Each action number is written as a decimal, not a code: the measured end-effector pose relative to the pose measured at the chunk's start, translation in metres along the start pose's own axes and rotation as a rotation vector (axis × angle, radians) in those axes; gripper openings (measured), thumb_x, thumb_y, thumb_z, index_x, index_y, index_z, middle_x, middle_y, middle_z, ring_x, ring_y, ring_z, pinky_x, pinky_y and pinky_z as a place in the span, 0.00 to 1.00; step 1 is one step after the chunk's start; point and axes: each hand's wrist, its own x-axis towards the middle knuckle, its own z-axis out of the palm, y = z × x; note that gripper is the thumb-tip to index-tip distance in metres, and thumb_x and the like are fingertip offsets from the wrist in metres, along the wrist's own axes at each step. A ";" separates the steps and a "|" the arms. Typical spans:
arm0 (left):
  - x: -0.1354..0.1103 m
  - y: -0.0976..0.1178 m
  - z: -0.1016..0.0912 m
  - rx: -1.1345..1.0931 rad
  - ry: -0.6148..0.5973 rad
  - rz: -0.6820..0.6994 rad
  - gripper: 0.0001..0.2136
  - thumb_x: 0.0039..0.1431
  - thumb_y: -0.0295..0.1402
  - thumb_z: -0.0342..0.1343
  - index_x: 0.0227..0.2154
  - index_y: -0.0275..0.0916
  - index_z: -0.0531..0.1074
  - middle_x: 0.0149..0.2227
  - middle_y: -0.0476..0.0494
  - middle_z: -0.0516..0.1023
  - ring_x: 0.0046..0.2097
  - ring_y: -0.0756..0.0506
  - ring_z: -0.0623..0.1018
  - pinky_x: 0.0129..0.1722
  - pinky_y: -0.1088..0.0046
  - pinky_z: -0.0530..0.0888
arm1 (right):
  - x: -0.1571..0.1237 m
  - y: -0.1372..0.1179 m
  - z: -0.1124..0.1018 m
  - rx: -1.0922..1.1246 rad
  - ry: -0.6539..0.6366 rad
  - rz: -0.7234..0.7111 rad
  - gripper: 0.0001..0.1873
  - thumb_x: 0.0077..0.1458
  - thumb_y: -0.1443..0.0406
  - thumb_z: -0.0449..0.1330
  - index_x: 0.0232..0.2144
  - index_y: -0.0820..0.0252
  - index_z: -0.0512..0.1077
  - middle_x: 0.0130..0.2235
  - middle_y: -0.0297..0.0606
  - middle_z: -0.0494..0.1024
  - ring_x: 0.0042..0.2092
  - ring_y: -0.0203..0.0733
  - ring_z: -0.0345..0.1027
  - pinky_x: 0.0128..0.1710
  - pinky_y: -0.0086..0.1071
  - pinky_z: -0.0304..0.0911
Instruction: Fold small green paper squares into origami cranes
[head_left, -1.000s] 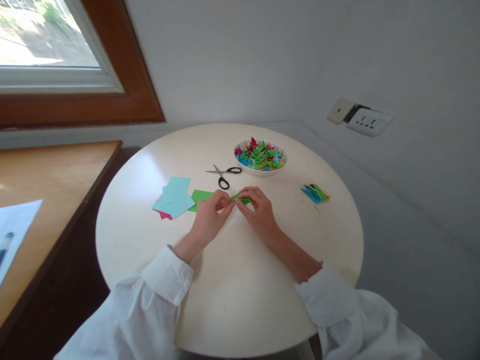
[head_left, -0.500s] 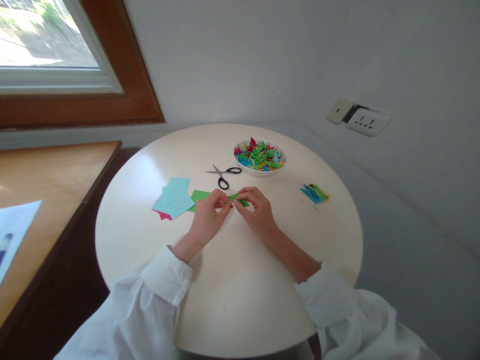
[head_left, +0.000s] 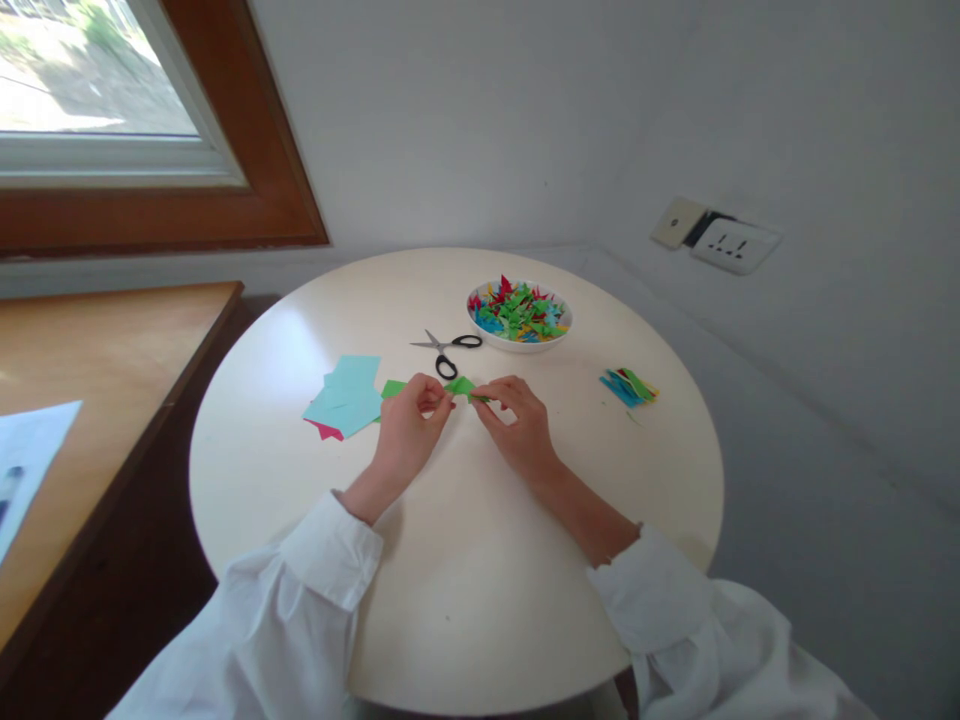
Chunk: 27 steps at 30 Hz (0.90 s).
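A small folded piece of green paper [head_left: 460, 386] is pinched between my two hands above the table's middle. My left hand [head_left: 411, 420] grips its left end with thumb and fingertips, and my right hand [head_left: 517, 418] pinches its right end. Behind my left hand, partly covered by it, lies a green paper sheet [head_left: 392, 389]. Light blue paper sheets [head_left: 346, 392] rest beside it to the left, with a pink sheet [head_left: 327, 431] peeking out underneath. Scissors [head_left: 445, 346] with black handles lie with blades apart, just beyond my hands.
On the round white table [head_left: 465, 620], a white bowl [head_left: 525, 346] full of colourful folded paper pieces stands at the back. Thin paper strips [head_left: 628, 387] lie in a small pile at right. A wooden desk [head_left: 112, 350] with a white sheet stands at left; walls border the back and right.
The folded green paper has been turned and spread, so a wider, peaked part shows between my fingers. My hands have drawn slightly apart; the other objects lie where they were.
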 end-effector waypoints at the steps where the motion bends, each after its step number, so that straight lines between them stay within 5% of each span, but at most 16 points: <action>1: 0.000 0.001 0.000 0.027 0.008 0.020 0.04 0.48 0.28 0.54 0.24 0.39 0.63 0.24 0.51 0.72 0.28 0.49 0.76 0.28 0.74 0.72 | 0.000 0.000 0.000 0.003 -0.009 -0.001 0.06 0.51 0.70 0.56 0.30 0.57 0.73 0.30 0.37 0.74 0.35 0.39 0.67 0.35 0.34 0.64; 7: 0.001 -0.001 -0.004 0.202 -0.008 0.193 0.06 0.47 0.28 0.56 0.31 0.39 0.67 0.31 0.46 0.73 0.33 0.48 0.74 0.35 0.69 0.72 | 0.000 0.000 -0.001 0.095 -0.048 0.148 0.07 0.49 0.70 0.56 0.30 0.58 0.74 0.32 0.36 0.78 0.34 0.38 0.69 0.31 0.31 0.63; 11: 0.004 -0.006 -0.003 0.059 -0.132 0.207 0.12 0.49 0.31 0.56 0.38 0.38 0.68 0.43 0.40 0.72 0.46 0.45 0.72 0.46 0.66 0.69 | 0.000 0.001 -0.001 0.253 -0.111 0.280 0.08 0.48 0.69 0.57 0.31 0.58 0.75 0.33 0.37 0.79 0.34 0.38 0.71 0.32 0.30 0.63; 18: 0.005 -0.007 0.000 -0.114 -0.231 0.110 0.06 0.51 0.32 0.55 0.32 0.37 0.69 0.33 0.43 0.75 0.36 0.47 0.74 0.38 0.70 0.71 | -0.001 0.002 0.000 0.369 -0.106 0.362 0.06 0.46 0.66 0.59 0.29 0.59 0.75 0.32 0.37 0.79 0.34 0.39 0.71 0.33 0.30 0.64; 27: 0.004 -0.007 -0.003 0.017 -0.154 0.270 0.03 0.52 0.29 0.55 0.30 0.39 0.70 0.34 0.43 0.75 0.37 0.47 0.74 0.39 0.68 0.70 | 0.000 0.002 0.001 0.454 -0.044 0.398 0.04 0.42 0.65 0.63 0.24 0.59 0.74 0.26 0.34 0.77 0.30 0.37 0.70 0.33 0.31 0.67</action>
